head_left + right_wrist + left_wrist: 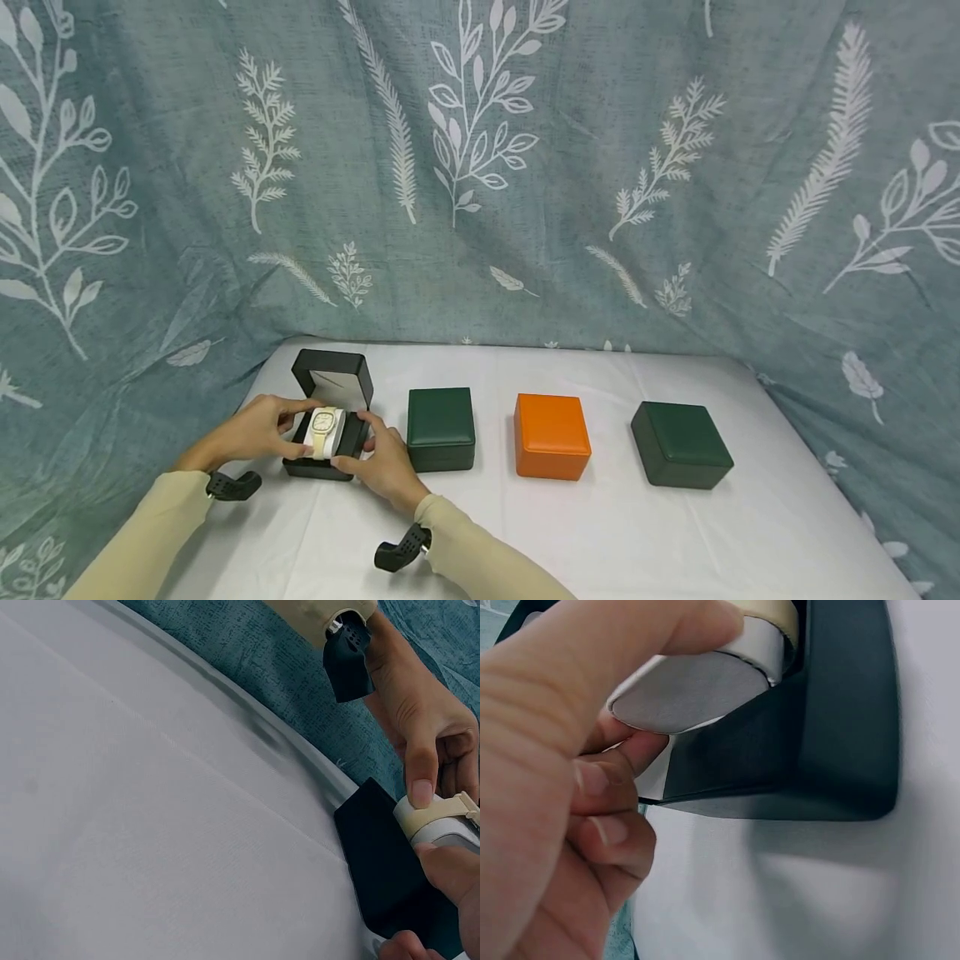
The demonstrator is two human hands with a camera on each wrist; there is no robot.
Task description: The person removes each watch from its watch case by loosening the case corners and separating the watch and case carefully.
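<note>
Nearest the viewer, the right hand (386,465) reaches in from the lower right, its forearm angled up and leftward, and its fingers curl against the right end of the white cushion (324,433). The left hand (251,432) comes from the left, thumb on top of the cushion and fingers curled beneath its end, pinching it. The cushion lies across the black box (327,454) at the table's (675,533) left end, with its long axis running left to right. The gold watch (326,427) wraps around it, strap running front to back and dial facing up. Behind it, the box's hinged lid (333,379) stands open.
</note>
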